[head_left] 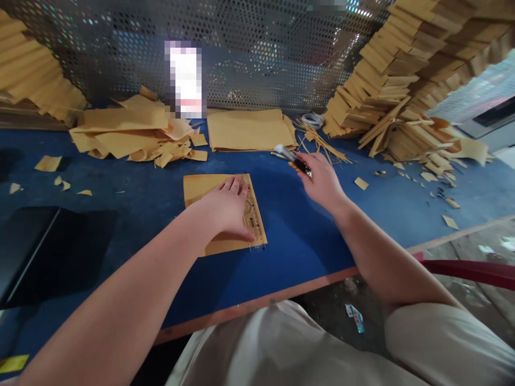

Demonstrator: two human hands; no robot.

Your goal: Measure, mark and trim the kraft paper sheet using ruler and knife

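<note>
My left hand lies flat, fingers spread, on a brown paper sheet on the blue table. A clear ruler runs along the sheet's right edge under my fingertips. My right hand is closed round a utility knife with a yellow and black body, held just above the table to the right of the sheet, its tip pointing up and left.
A flat stack of brown sheets lies behind, a heap of scrap paper at back left. Tall piles of cut strips stand at right. Thin offcuts and small scraps are scattered. A perforated metal wall stands behind.
</note>
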